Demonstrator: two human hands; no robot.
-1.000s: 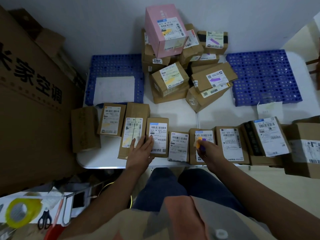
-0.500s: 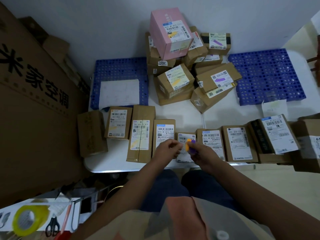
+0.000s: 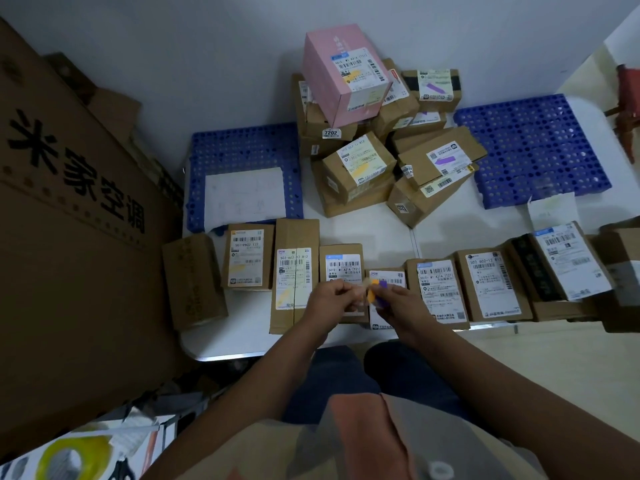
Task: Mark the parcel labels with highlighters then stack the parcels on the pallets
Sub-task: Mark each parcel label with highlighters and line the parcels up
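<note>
A row of brown parcels with white labels lies along the near edge of the white table. My right hand grips an orange highlighter and a purple highlighter together above a small parcel. My left hand meets it and pinches the pale end of the orange highlighter, over another parcel. Two parcels at the left carry yellow marks on their labels. A blue pallet lies at the back left, a second blue pallet at the back right.
A pile of marked parcels topped by a pink box stands between the pallets. A white sheet lies on the left pallet. A big printed carton walls off the left side. A tape roll lies at the lower left.
My left hand left the parcel it rested on and moved right to the highlighters. My right hand carried the highlighters left, from one label to the small parcel.
</note>
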